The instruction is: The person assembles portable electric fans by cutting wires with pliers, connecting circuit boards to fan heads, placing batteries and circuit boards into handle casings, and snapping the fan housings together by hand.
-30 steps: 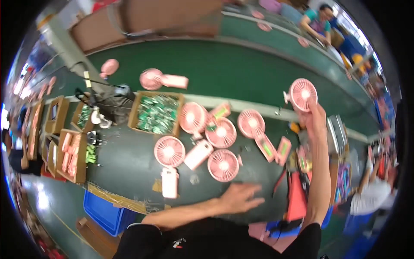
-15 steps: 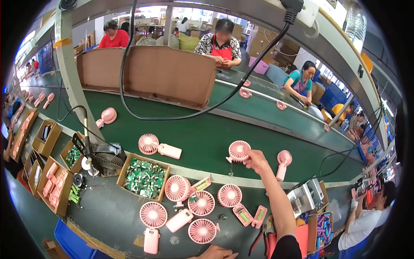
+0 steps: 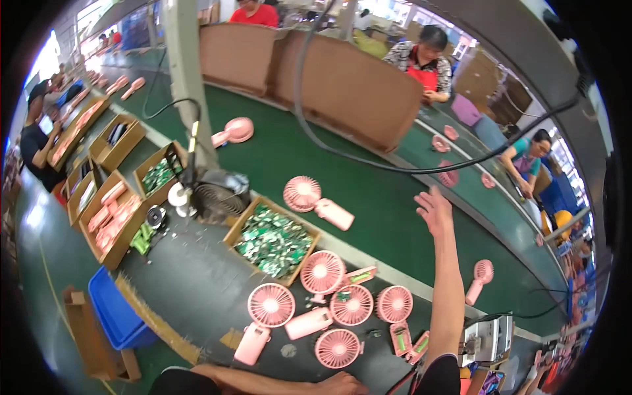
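Empty, fingers spread: right hand (image 3: 434, 210) above conveyor belt (image 3: 382, 197); left hand (image 3: 342, 384) resting flat on bench. Assembled pink fan (image 3: 317, 201) lay on belt; five fan heads (image 3: 322, 272) remained unassembled.

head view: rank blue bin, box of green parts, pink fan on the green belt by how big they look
1. blue bin
2. box of green parts, close to the bin in apparent size, so unsure
3. pink fan, clearly smallest

The right hand (image 3: 434, 212) reaches, fingers spread and empty, over the green conveyor belt (image 3: 368, 191). Pink fans (image 3: 322, 272) lie on the dark surface (image 3: 197, 283) below; the left hand (image 3: 342, 384) rests at its near edge
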The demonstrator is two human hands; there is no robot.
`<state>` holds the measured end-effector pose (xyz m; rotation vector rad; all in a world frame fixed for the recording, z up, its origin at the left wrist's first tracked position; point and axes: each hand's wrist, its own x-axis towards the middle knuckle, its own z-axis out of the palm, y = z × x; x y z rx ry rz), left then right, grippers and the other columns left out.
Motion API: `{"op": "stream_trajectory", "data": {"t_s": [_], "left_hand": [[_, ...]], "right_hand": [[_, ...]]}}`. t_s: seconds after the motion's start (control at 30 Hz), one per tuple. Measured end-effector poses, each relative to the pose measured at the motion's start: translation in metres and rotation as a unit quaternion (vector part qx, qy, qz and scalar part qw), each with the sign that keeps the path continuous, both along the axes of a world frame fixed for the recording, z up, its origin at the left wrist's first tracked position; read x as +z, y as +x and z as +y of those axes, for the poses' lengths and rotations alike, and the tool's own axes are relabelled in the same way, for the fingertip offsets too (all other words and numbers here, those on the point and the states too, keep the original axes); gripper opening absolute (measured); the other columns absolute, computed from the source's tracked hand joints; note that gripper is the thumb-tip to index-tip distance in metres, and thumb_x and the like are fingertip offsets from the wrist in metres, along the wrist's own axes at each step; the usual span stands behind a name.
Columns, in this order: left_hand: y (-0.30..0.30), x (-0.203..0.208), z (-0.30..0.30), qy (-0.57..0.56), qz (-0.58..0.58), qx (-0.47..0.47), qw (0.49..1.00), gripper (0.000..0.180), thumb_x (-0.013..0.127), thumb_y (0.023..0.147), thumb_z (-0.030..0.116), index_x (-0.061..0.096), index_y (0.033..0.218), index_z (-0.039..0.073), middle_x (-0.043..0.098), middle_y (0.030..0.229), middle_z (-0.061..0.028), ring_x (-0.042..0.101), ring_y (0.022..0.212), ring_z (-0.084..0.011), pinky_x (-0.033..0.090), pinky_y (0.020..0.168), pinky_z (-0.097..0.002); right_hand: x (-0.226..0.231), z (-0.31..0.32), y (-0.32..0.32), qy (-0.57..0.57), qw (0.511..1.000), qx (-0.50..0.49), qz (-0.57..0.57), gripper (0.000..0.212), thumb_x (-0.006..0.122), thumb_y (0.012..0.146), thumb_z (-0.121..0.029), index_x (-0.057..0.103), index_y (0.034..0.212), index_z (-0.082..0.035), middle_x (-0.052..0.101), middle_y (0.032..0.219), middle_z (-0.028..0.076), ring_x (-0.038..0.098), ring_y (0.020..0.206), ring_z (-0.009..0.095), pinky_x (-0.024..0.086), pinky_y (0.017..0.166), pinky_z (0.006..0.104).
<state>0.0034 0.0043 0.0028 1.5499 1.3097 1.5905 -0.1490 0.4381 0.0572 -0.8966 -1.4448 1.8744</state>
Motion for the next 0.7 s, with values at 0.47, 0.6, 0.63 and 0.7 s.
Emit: {"op": "stream_trajectory", "data": {"t_s": [0.47, 0.6, 0.63, 0.7], "left_hand": [[0.022, -0.042, -0.004, -0.024, 0.095, -0.012, 0.995, 0.039, 0.063, 0.085, 0.026, 0.057, 0.053, 0.005, 0.051, 0.053, -0.0197, 0.052, 0.044, -0.0343, 0.041, 0.043, -0.0419], [0.016, -0.031, -0.006, -0.007, 0.095, -0.021, 0.995, 0.024, 0.064, 0.086, 0.017, 0.063, 0.066, 0.004, 0.057, 0.054, -0.016, 0.055, 0.043, -0.0284, 0.043, 0.043, -0.0382], [0.014, -0.028, -0.008, -0.002, 0.1, -0.028, 0.995, 0.024, 0.064, 0.086, 0.017, 0.063, 0.066, 0.004, 0.057, 0.054, -0.016, 0.055, 0.043, -0.0284, 0.043, 0.043, -0.0382], [0.013, -0.027, -0.007, -0.026, 0.086, -0.03, 0.996, 0.034, 0.065, 0.088, 0.027, 0.061, 0.061, 0.006, 0.057, 0.054, -0.0161, 0.058, 0.048, -0.0354, 0.049, 0.048, -0.0422]], "right_hand": [[-0.034, -0.193, -0.085, 0.609, 0.684, 0.281, -0.288, 0.043, 0.06, 0.079, -0.02, 0.052, 0.118, -0.003, 0.053, 0.107, 0.023, 0.059, 0.098, 0.042, 0.051, 0.085, 0.0479], [0.001, -0.176, -0.018, 0.458, 0.826, 0.24, -0.223, 0.037, 0.061, 0.08, -0.022, 0.059, 0.11, 0.001, 0.065, 0.099, 0.021, 0.066, 0.086, 0.036, 0.056, 0.075, 0.0423], [0.018, -0.184, 0.001, 0.329, 0.892, 0.241, -0.197, 0.036, 0.06, 0.083, -0.02, 0.059, 0.111, 0.002, 0.066, 0.098, 0.019, 0.068, 0.082, 0.031, 0.056, 0.069, 0.0379], [0.023, -0.185, 0.05, 0.077, 0.974, 0.202, -0.064, 0.028, 0.057, 0.092, -0.016, 0.058, 0.113, 0.002, 0.067, 0.104, 0.015, 0.069, 0.079, 0.02, 0.057, 0.058, 0.0293]]}}
